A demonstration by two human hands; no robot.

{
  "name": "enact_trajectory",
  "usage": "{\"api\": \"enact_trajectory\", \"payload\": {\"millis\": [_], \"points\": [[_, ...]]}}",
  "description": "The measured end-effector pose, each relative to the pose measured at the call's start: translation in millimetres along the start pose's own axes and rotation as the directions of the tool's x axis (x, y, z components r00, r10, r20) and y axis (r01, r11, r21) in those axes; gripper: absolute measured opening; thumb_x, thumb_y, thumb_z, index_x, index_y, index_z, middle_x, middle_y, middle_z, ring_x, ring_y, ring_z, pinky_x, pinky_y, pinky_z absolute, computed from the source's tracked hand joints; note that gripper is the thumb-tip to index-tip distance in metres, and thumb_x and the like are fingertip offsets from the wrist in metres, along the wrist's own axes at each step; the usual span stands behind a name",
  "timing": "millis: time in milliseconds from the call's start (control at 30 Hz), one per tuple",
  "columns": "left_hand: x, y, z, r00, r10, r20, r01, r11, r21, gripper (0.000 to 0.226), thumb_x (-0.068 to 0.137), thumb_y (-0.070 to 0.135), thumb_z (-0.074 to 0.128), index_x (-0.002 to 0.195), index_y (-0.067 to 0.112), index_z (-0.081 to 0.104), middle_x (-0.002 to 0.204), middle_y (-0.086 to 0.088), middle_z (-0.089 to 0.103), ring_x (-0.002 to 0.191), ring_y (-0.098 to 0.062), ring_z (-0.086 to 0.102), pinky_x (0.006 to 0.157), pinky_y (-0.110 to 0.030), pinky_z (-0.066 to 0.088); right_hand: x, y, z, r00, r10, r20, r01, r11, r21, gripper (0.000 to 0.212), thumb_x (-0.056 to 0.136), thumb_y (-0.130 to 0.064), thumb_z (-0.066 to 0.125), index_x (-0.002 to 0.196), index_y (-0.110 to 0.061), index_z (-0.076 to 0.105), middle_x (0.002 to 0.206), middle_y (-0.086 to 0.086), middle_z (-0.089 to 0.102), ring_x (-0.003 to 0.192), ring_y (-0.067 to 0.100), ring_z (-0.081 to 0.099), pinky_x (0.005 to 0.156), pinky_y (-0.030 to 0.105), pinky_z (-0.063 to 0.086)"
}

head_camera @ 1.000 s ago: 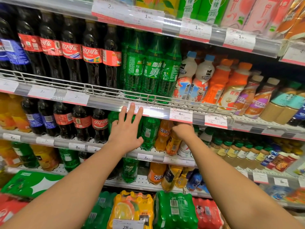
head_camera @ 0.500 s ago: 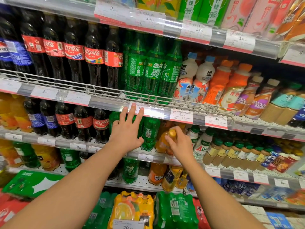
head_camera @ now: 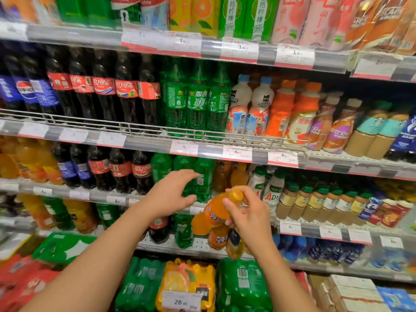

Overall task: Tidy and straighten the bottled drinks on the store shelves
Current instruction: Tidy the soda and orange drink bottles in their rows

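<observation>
Right hand (head_camera: 248, 218) now grips orange soda bottle (head_camera: 216, 213) near cap, pulled out from shelf, tilted. Left hand (head_camera: 170, 195) left shelf edge, fingers loosely spread before green bottles (head_camera: 203, 179).

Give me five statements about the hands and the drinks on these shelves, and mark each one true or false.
1. The right hand grips an orange soda bottle near its yellow cap. True.
2. The orange soda bottle stands upright on the shelf. False: it is tilted, held out in front of the shelf.
3. The left hand holds a cola bottle. False: it holds nothing; its fingers are spread in front of the small green bottles.
4. The tall green bottles stand to the right of the red-labelled cola bottles. True.
5. The price tag at the bottom reads 4.00. False: it reads 28.
</observation>
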State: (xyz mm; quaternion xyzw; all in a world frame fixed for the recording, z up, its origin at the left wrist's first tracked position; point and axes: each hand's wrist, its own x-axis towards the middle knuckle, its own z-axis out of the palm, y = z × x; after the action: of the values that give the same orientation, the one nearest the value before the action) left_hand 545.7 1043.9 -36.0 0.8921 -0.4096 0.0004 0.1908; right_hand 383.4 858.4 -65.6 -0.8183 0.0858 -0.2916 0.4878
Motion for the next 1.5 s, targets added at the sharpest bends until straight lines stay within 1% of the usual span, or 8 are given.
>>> {"api": "enact_trajectory", "payload": {"millis": [133,467,767,867,1000,1167,1400,1500], "points": [[-56.1,22.9,7.0,0.998,-0.016,0.061,0.034,0.95,-0.309,0.077,0.086,0.052,0.074,0.152,0.046,0.034,0.158,0.018,0.039,0.144,-0.003,0.036,0.116,-0.036,0.036,-12.0,-15.5,5.9,0.994,-0.015,0.112,0.011,0.999,0.036,0.015,0.093,-0.035,0.075,0.101,-0.035,0.063,0.073,0.006,0.074,0.05,0.018,0.07,0.052,0.038,0.056],[-209.0,15.2,-0.5,0.949,-0.315,0.009,0.28,0.827,-0.487,0.089,0.075,0.058,0.082,0.137,0.073,0.019,0.127,0.049,0.042,0.116,0.026,0.044,0.095,-0.005,0.041,-59.5,-85.3,90.6,0.882,-0.222,0.416,0.175,0.973,0.149,0.016,0.087,-0.033,0.081,0.094,-0.038,0.067,0.081,-0.012,0.069,0.056,0.011,0.057,0.055,0.026,0.044],[-345.4,-32.5,-30.5,0.869,-0.473,-0.144,0.336,0.778,-0.531,0.067,0.078,0.045,0.085,0.127,0.063,0.043,0.108,0.025,0.069,0.098,0.01,0.063,0.088,-0.029,0.054,-129.6,-169.3,186.6,0.75,-0.332,0.572,0.273,0.943,0.19,0.014,0.089,-0.034,0.08,0.097,-0.028,0.069,0.075,-0.021,0.066,0.056,0.005,0.055,0.058,0.016,0.037],[-393.0,-61.5,-44.3,0.852,-0.503,-0.142,0.35,0.752,-0.559,0.057,0.079,0.042,0.084,0.127,0.048,0.054,0.098,0.012,0.074,0.087,-0.007,0.07,0.083,-0.039,0.057,-156.1,-199.7,224.7,0.725,-0.328,0.606,0.285,0.943,0.171,0.014,0.089,-0.037,0.077,0.097,-0.032,0.067,0.088,-0.013,0.07,0.065,0.009,0.062,0.063,0.024,0.049],[-450.6,-97.9,-68.5,0.836,-0.523,-0.166,0.372,0.763,-0.529,0.061,0.074,0.044,0.085,0.126,0.047,0.054,0.094,0.018,0.072,0.08,-0.001,0.068,0.075,-0.03,0.056,-193.1,-234.3,275.2,0.696,-0.309,0.649,0.259,0.95,0.175,0.016,0.092,-0.043,0.073,0.101,-0.035,0.062,0.096,-0.006,0.071,0.056,0.021,0.062,0.06,0.049,0.056],[-512.2,-133.5,-92.6,0.8,-0.569,-0.192,0.41,0.751,-0.517,0.06,0.072,0.04,0.086,0.122,0.049,0.053,0.091,0.017,0.071,0.078,-0.001,0.067,0.074,-0.028,0.056,-234.0,-275.5,325.0,0.656,-0.334,0.677,0.267,0.942,0.206,0.018,0.095,-0.043,0.071,0.109,-0.04,0.06,0.097,-0.005,0.071,0.06,0.025,0.067,0.063,0.053,0.056],[-582.0,-166.7,-118.8,0.66,-0.69,-0.297,0.418,0.666,-0.617,0.058,0.07,0.047,0.088,0.119,0.047,0.057,0.098,0.023,0.072,0.086,0.004,0.068,0.077,-0.024,0.056,-245.8,-324.6,371.8,0.587,-0.315,0.746,0.233,0.948,0.217,0.028,0.102,-0.049,0.057,0.124,-0.032,0.064,0.089,-0.023,0.072,0.071,0.009,0.072,0.066,0.029,0.058],[-603.6,-189.3,-123.0,0.587,-0.741,-0.327,0.431,0.628,-0.648,0.062,0.065,0.053,0.087,0.118,0.052,0.054,0.095,0.02,0.073,0.081,-0.002,0.07,0.079,-0.037,0.059,-234.4,-323.2,397.7,0.553,-0.275,0.786,0.412,0.911,0.028,0.033,0.1,-0.053,0.057,0.125,-0.032,0.063,0.114,-0.02,0.07,0.094,0.004,0.069,0.083,0.031,0.057]]}}
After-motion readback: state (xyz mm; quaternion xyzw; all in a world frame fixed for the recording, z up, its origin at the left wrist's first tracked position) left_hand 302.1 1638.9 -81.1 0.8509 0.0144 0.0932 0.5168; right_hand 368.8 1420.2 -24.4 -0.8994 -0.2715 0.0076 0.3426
